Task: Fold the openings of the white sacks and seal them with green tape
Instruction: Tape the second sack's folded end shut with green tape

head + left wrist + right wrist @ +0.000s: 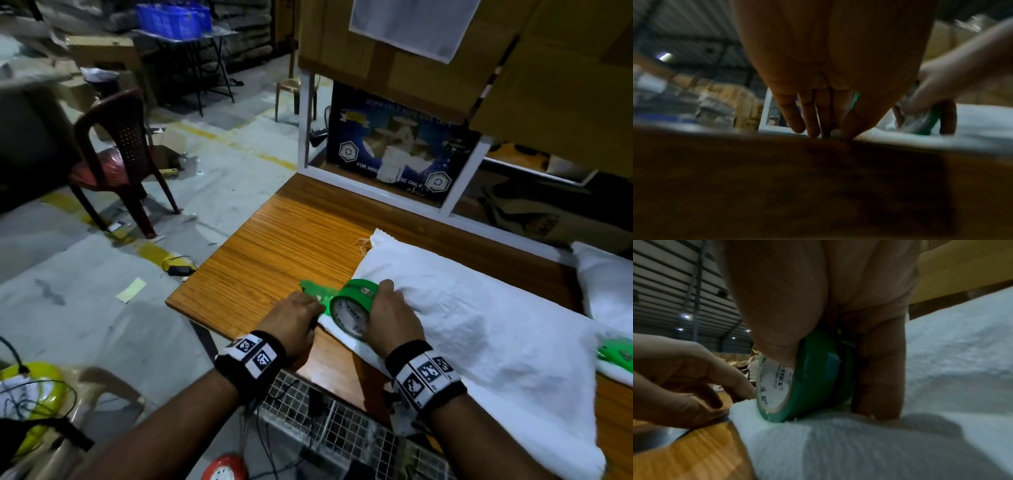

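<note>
**A warehouse packing floor**

This is a storage and packing hall. Large cardboard cartons [394, 44] sit stacked on a white-framed rack [466, 178], with a blue box of self-adhesive tape [394, 144] printed for industrial use beneath them. The concrete floor [85, 291] carries yellow lane lines and scattered paper scraps. Blue plastic crates [171, 15] rest on a folding table at the back, and a plastic chair [116, 161] stands in the aisle. The right wrist view shows a ribbed metal shed roof [663, 288] with small lamps. A wood-grain surface [274, 246] serves as the packing station.
</note>
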{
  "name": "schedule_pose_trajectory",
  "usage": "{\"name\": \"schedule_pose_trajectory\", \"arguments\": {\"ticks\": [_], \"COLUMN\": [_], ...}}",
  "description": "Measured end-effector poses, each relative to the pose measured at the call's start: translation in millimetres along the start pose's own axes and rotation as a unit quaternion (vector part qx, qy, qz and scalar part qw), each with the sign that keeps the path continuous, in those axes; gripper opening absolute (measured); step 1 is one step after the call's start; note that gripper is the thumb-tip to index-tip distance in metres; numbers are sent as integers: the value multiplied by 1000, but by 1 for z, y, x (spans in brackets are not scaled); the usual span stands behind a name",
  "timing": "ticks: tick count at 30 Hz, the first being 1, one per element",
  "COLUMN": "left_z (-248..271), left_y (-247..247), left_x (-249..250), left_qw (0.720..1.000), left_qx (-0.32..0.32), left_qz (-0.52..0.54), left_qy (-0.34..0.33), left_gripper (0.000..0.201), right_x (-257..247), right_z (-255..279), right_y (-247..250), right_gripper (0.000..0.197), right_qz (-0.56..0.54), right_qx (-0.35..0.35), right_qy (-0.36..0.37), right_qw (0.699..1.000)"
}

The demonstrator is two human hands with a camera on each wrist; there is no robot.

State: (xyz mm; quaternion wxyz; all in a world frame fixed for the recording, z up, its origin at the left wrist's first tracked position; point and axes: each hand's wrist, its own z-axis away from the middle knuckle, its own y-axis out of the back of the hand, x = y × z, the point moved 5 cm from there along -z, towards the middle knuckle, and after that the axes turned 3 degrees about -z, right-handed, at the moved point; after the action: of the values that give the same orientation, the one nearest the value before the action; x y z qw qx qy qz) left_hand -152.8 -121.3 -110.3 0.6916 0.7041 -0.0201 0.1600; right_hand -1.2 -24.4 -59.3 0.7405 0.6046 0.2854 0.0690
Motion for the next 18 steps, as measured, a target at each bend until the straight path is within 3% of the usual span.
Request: {"name": "schedule_pose_trajectory", "arguments": {"ticks": [6, 10, 14, 18], "left_z": [4, 8, 7, 11], "left_y": [-2, -8, -11, -16], "left_x": [14, 19, 29, 33], "left_qw": [993, 987, 982, 970], "left_qx": [105, 145, 171, 216], "left_qz": [3, 23, -17, 39], "left_qy": [44, 68, 79, 105], "left_gripper": [27, 39, 35, 43], "right_x": [19, 19, 21, 27], "right_z": [18, 17, 9, 10], "right_y": [-1, -1, 1, -2], "right_gripper": [57, 54, 55, 56], "right_qz": [-5, -5, -29, -70], "right_qx": [19, 19, 1, -8], "right_qy": [7, 14, 2, 2], "right_qw": [1000, 1000, 1000, 998]}}
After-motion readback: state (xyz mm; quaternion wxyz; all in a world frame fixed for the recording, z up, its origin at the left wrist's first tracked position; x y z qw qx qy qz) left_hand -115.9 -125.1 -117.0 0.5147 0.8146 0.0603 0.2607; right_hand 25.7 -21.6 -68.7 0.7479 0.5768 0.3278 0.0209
